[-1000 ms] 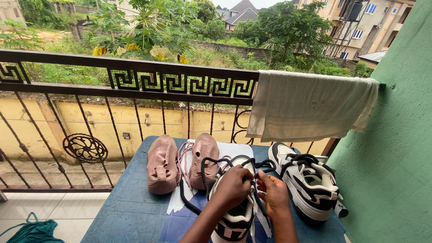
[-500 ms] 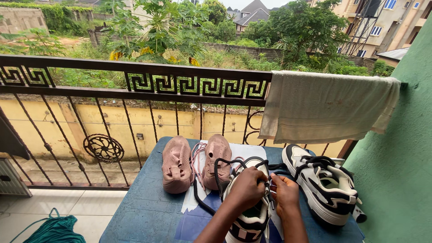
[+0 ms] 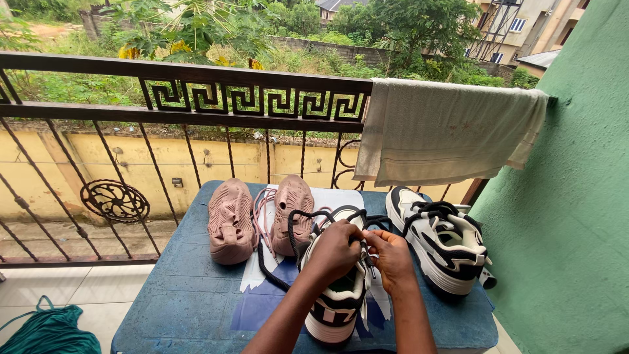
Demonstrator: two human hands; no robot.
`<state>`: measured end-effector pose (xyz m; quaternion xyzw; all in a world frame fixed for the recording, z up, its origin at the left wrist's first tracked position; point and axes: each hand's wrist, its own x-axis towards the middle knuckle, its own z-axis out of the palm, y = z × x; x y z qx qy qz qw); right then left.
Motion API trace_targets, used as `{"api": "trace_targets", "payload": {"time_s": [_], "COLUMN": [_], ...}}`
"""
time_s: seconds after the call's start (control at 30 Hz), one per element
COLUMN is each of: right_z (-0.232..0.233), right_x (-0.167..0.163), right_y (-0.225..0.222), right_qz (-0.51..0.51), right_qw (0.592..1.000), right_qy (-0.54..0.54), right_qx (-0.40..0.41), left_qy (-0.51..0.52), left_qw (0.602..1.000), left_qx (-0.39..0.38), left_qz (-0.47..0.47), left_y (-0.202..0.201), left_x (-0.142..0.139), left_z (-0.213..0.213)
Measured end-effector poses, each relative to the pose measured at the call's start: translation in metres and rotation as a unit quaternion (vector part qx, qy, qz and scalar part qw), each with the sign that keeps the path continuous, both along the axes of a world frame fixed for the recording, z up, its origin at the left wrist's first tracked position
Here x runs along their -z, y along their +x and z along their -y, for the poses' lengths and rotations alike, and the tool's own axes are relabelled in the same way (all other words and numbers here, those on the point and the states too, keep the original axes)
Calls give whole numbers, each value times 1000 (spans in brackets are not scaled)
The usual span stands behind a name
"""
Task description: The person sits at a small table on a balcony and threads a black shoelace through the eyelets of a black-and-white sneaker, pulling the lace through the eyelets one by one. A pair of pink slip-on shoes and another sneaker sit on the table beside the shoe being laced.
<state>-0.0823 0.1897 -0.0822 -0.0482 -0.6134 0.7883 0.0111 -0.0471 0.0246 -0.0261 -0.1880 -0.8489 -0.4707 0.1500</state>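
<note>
A green plastered wall (image 3: pixel 576 216) fills the right side and runs out of view at the top and bottom, and a dark metal balcony railing with a key-pattern band (image 3: pixel 196 98) crosses the whole width, its left end cut off. A pale beige towel (image 3: pixel 445 131) hangs folded over the railing's right end, hiding the bars behind it. Below stands a blue, worn surface (image 3: pixel 190 295) whose near edge is cut off by the bottom of the view, with a white-and-blue sheet of paper (image 3: pixel 262 295) lying partly under the shoes. At the lower left corner a teal cloth bundle (image 3: pixel 46 331) lies on the tiled floor, only partly seen. On the right of the surface sits a white-and-black chunky sneaker with black laces (image 3: pixel 442 246), well apart from the hands. Left of centre lies a pair of dusty-pink knit slip-on shoes (image 3: pixel 259 216) with pink laces between them. In the middle stands a second white-and-black sneaker (image 3: pixel 337 305), its upper largely hidden by both hands, its toe near the bottom edge. The left hand (image 3: pixel 334 252) rests on the shoe's tongue area with its grip closed around a black shoelace (image 3: pixel 308 219) that loops away toward the pink pair. The right hand (image 3: pixel 391 259) is just beside it, fingertips pinched together on the same lace near its tip; the exact eyelet is too hidden to make out.
</note>
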Motion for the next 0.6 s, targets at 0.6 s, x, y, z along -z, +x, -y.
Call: {"api": "trace_targets", "payload": {"time_s": [0.6], "right_z": [4], "right_x": [44], "right_y": [-39], "right_qz": [47], "right_qw": [983], "right_qy": [71], "right_qx": [165], "left_qy": [-25], "left_qw": [999], "left_qx": [13], "left_qz": [-20], "left_y": [-12], "left_x": [16], "left_z": [-1]}}
